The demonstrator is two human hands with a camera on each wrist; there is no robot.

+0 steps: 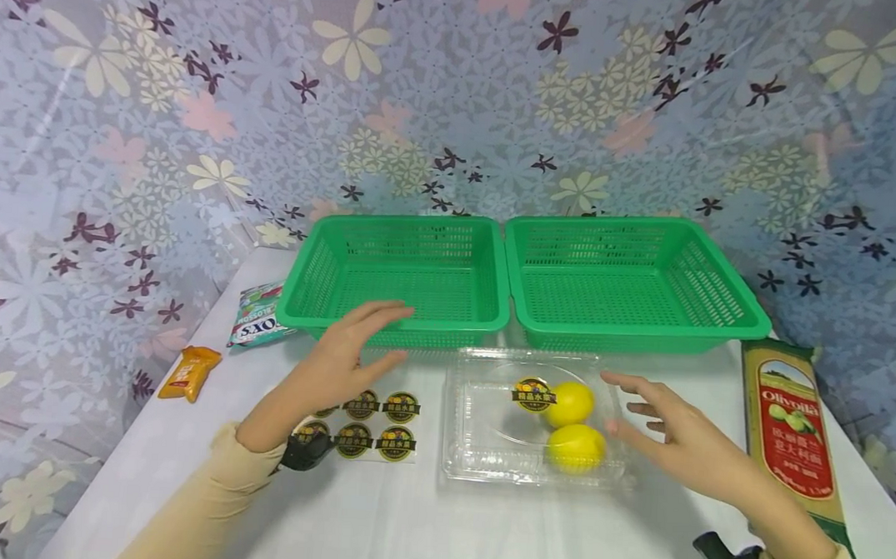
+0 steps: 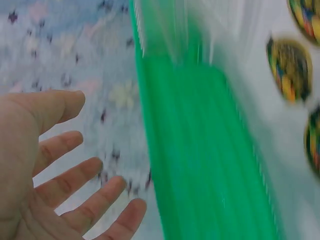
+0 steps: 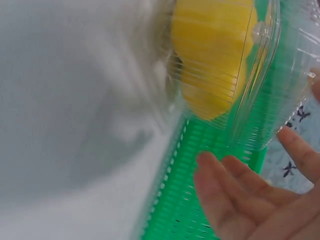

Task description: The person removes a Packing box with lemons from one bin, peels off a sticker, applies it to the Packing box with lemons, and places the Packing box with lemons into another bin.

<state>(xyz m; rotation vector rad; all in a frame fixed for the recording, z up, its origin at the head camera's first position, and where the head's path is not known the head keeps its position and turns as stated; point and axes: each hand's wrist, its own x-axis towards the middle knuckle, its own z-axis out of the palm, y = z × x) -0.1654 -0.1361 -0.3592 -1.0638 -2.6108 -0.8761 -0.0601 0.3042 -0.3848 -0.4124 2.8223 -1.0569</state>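
Note:
A clear plastic fruit box (image 1: 479, 423), lid down, stands on the white table with two yellow lemons (image 1: 577, 449) at its right end. On its lid sits a round black-and-gold sticker (image 1: 533, 395). My right hand (image 1: 677, 440) is at the box's right side, fingers extended toward it and gripping nothing. My left hand (image 1: 350, 359) hovers over a sheet of similar stickers (image 1: 401, 407), thumb and fingers spread, holding nothing. The left wrist view shows that hand's palm (image 2: 20, 200) and parted fingers.
Two green perforated baskets, left (image 1: 393, 334) and right (image 1: 640, 341), stand side by side behind the box. At left lie a green snack bag (image 1: 260, 315) and a small orange packet (image 1: 190, 373). An Olivoilà pasta pack (image 1: 795, 420) lies at right. A flowered cloth (image 1: 456, 96) hangs behind.

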